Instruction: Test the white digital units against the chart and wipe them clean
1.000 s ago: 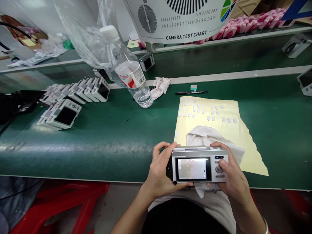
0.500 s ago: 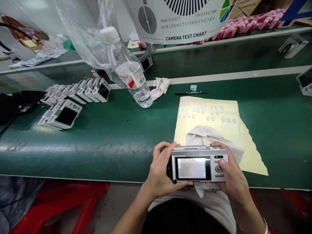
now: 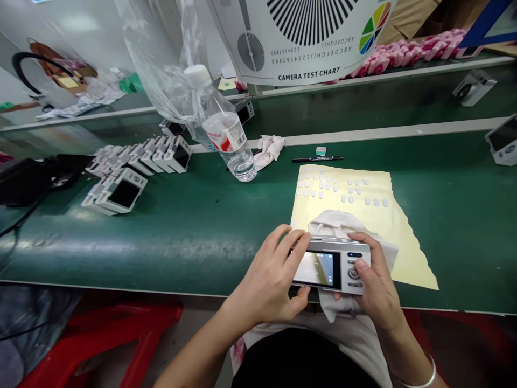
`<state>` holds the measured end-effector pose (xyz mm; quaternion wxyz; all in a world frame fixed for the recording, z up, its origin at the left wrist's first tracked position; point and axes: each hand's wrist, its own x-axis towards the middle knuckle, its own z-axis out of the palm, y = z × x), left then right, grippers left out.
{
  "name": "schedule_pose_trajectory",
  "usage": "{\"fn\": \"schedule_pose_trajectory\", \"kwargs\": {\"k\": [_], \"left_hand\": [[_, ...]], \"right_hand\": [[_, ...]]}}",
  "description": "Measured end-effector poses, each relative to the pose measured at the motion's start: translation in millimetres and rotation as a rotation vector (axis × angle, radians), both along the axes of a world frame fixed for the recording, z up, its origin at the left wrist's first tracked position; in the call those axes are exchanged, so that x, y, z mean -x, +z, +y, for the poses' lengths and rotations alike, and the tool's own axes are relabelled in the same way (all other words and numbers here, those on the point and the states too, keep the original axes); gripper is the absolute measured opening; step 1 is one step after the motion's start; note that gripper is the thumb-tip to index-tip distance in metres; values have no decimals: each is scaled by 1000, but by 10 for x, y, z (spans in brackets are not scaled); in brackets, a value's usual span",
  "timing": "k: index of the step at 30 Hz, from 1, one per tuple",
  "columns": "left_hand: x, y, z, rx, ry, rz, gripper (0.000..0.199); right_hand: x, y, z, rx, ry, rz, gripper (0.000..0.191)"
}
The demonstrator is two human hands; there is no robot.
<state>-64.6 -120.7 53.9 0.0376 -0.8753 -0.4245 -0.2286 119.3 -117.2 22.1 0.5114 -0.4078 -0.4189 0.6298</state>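
Observation:
A silver digital camera [image 3: 345,245] is held level over the front edge of the green table, its lit screen [image 3: 319,268] facing me. My right hand [image 3: 377,288] grips its right end, with the thumb on the buttons beside the dial and a finger along the top. Around the left end curls my left hand [image 3: 272,275], fingers on the top edge and thumb underneath, covering part of the screen. Behind and below the camera lies a white cloth [image 3: 339,220], partly hidden. It rests on a torn yellow sheet [image 3: 407,242] bearing rows of small pale stickers [image 3: 351,199].
Several white cameras [image 3: 123,191] stand in rows at left. A tilted water bottle [image 3: 232,143] is near the back, beside a crumpled cloth [image 3: 270,151]. A black pen [image 3: 317,159] lies behind the sheet. A camera test chart [image 3: 307,54] hangs above; a red stool [image 3: 109,334] is below.
My left hand has shifted up and over the camera's left end, now covering part of the screen. The picture on the screen has changed. My right hand keeps its grip.

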Motion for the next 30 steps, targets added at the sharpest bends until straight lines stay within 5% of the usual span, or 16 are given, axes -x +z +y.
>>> {"fn": "schedule_pose_trajectory", "kwargs": {"k": [5, 13, 21, 27, 30], "left_hand": [[-80, 345, -18, 10, -17, 257, 61], [-242, 574, -187, 5, -65, 499, 63], [-317, 612, -289, 126, -42, 570, 56], [-392, 454, -353, 182, 15, 580, 67], [-407, 500, -380, 249, 31, 603, 78]], "right_hand": [[-6, 115, -19, -48, 11, -85, 27], [-61, 278, -165, -41, 72, -84, 29], [-94, 209, -290, -47, 172, -119, 38], [-105, 128, -296, -87, 211, -155, 37], [-108, 92, -289, -74, 248, -183, 38]]}}
